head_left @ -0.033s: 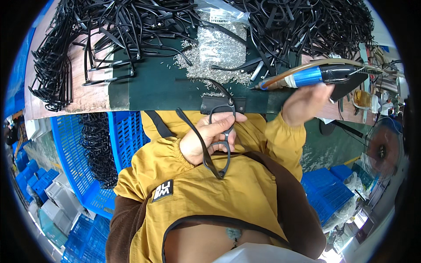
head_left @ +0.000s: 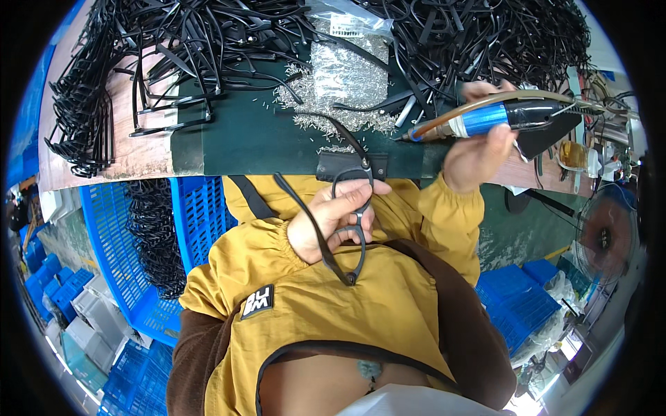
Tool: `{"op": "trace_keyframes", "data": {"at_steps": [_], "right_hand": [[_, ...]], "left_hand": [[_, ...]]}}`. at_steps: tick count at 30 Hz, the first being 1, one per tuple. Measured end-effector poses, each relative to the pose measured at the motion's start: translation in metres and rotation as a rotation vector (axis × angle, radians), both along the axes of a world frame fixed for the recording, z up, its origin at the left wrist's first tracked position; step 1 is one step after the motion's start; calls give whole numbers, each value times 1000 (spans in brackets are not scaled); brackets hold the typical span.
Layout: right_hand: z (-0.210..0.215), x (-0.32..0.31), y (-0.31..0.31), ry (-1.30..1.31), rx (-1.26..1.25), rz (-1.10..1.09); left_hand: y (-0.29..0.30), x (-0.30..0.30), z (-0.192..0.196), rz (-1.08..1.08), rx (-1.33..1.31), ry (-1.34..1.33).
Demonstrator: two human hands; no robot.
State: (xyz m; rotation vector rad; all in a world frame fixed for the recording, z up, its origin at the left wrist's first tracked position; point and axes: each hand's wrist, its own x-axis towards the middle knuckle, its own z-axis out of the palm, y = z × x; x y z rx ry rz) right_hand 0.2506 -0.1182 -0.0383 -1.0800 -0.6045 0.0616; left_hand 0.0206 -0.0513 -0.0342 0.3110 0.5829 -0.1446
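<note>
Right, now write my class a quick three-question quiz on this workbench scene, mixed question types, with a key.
1. Which of the person's hands holds the eyeglass frame?
2. True or false: the power screwdriver has its thin tip pointing toward the right of the picture.
3. Fill the gap: tiny silvery screws lie scattered around a clear plastic ____.

Key:
1. The left hand.
2. False; the tip points left.
3. Bag.

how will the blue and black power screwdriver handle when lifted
The power screwdriver is probably fairly heavy for its size, given its thick body. Its rounded barrel may roll, and the brown hose running along it could tug as it lifts. The barrel looks rigid, so probably little flex.
</note>
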Motion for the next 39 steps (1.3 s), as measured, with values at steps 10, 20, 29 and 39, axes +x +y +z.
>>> {"op": "trace_keyframes", "data": {"at_steps": [10,20,29,39], "right_hand": [[11,-39,0,367,164,709],[26,-46,6,349,177,563],[24,-58,3,351,133,802],[21,-39,3,405,272,582]], "left_hand": [[-22,0,-23,146,-290,-114],[-18,0,-23,127,-263,-122],[-20,0,-26,138,-280,-149],[-9,3,-17,40,-239,9]]}}
